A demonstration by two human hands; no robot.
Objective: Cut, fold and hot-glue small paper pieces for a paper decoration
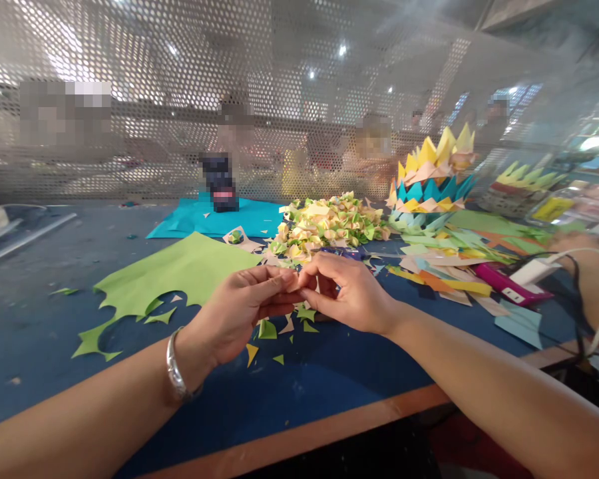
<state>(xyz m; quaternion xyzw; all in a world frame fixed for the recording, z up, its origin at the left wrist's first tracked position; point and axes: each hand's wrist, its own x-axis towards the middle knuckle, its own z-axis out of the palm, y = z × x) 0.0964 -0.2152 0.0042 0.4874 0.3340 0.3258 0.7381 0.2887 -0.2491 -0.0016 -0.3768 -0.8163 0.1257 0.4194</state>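
Fingertip to fingertip, my left hand (239,303) and my right hand (347,289) meet over the table's near middle. Both are closed in a pinch on a small pale peach piece of paper (293,282), mostly covered by the fingers. Just beyond them rises a heap of small green, cream and peach paper pieces (329,226). To the left of my left hand lies a light green paper sheet (174,266) with rounded bites cut from its edge. Green and yellow paper scraps (267,329) are scattered below my hands.
A teal sheet (180,219) lies behind the green one. At back right stands a tiered pointed paper decoration (432,189). Paper strips (449,266), a magenta item (514,286) and white cables lie right. A perforated metal screen (279,80) borders the table; another person's arm shows far right.
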